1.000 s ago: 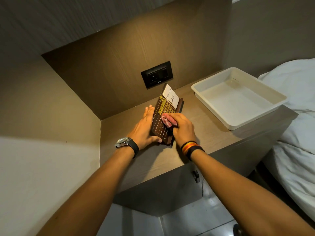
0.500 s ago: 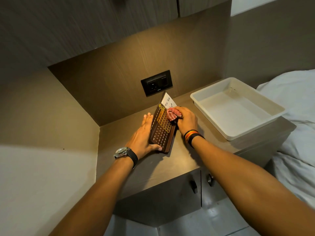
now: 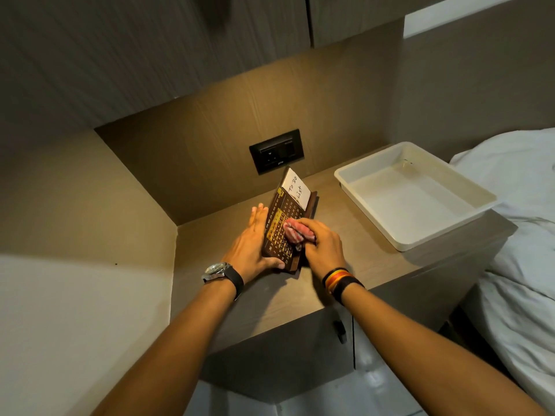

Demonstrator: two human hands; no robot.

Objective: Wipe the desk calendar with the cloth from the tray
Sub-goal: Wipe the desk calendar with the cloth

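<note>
A dark brown desk calendar [image 3: 282, 226] with gold numbers and a white "To Do List" note at its top stands tilted on the wooden bedside counter [image 3: 345, 265]. My left hand [image 3: 250, 247] lies flat against its left side, with the thumb hooked under the near corner. My right hand [image 3: 322, 246] is closed on a bunched pink-and-white cloth [image 3: 295, 231] and presses it on the middle of the calendar face. The white tray [image 3: 416, 193] sits to the right with nothing in it.
A black wall socket [image 3: 276, 151] sits in the back panel behind the calendar. Cabinets overhang the niche. A white bed [image 3: 522, 235] borders the counter on the right. Cabinet doors with a dark handle [image 3: 339, 330] are below the counter edge.
My right hand with the cloth went up to the note at the calendar's top, then came back down to the middle of the face. My left hand stayed against the calendar.
</note>
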